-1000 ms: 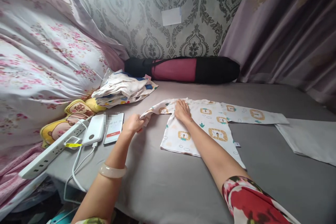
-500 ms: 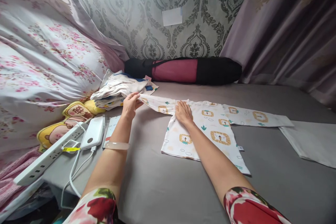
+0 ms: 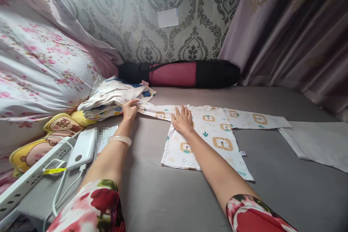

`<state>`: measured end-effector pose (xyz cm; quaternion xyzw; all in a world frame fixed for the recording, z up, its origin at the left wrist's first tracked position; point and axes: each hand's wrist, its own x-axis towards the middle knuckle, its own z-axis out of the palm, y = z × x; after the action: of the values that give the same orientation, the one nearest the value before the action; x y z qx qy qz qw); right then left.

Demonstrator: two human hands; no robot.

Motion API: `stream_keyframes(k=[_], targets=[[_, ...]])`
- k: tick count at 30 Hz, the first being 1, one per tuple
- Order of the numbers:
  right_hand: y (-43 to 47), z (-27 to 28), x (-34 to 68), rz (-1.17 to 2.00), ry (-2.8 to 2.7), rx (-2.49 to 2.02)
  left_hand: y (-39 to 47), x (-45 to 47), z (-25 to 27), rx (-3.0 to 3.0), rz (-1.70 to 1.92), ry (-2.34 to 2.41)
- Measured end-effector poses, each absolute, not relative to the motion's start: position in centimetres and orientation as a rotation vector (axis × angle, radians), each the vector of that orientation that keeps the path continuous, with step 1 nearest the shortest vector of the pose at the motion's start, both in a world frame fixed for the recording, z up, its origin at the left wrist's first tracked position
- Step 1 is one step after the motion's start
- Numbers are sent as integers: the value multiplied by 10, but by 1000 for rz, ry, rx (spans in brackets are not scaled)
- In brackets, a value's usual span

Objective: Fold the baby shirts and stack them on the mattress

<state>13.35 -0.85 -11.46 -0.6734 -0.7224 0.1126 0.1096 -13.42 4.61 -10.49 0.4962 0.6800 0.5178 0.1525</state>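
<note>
A white long-sleeved child's shirt (image 3: 205,145) with a lion print lies spread on the grey sheet, sleeves out to both sides. At the end of its left-side sleeve, my left hand (image 3: 130,109) is closed on the cuff, with part of the cuff hidden by the fingers. My right hand (image 3: 182,119) rests flat on the shirt near the shoulder, fingers stretched out and holding nothing. Close behind my left hand is a heap of clothes (image 3: 108,92). The shirt's other sleeve overlaps a folded white cloth (image 3: 317,139) at the right.
A black and pink long bag (image 3: 174,74) lies along the patterned wall. To the left are a white power strip (image 3: 34,168), a white power bank (image 3: 81,148) with cables, a partly blurred phone (image 3: 108,136) and yellow plush toys (image 3: 35,150). Curtains hang at both sides.
The view has shifted a little, moving the scene leftward. My left hand stays at the cuff, and the right-hand fingers have spread slightly on the shirt.
</note>
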Motion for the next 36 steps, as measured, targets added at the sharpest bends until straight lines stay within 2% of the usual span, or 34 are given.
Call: stream_keyframes(k=[6, 11, 16, 19, 25, 27, 33, 36], targets=[[-7, -118, 133, 293, -2123, -1979, 41, -120, -102, 1799, 1014, 2269], [-5, -121, 134, 289, -2117, -1949, 14, -77, -88, 1933, 881, 2555], [-2, -115, 146, 369, -2072, -1807, -14, -33, -87, 2251, 517, 1950], [-21, -103, 151, 391, -2152, -1624, -21, -23, -92, 2329, 424, 1741], [-116, -75, 137, 606, -2570, -1206, -18, -29, -103, 2487, 437, 1665], [-139, -70, 134, 627, -2661, -1199, -17, -30, -105, 2549, 435, 1652], [-153, -67, 135, 451, -2757, -1284, -20, -25, -103, 2728, 342, 1617], [-146, -68, 137, 601, -2687, -1267, -18, -20, -100, 2748, 286, 1708]])
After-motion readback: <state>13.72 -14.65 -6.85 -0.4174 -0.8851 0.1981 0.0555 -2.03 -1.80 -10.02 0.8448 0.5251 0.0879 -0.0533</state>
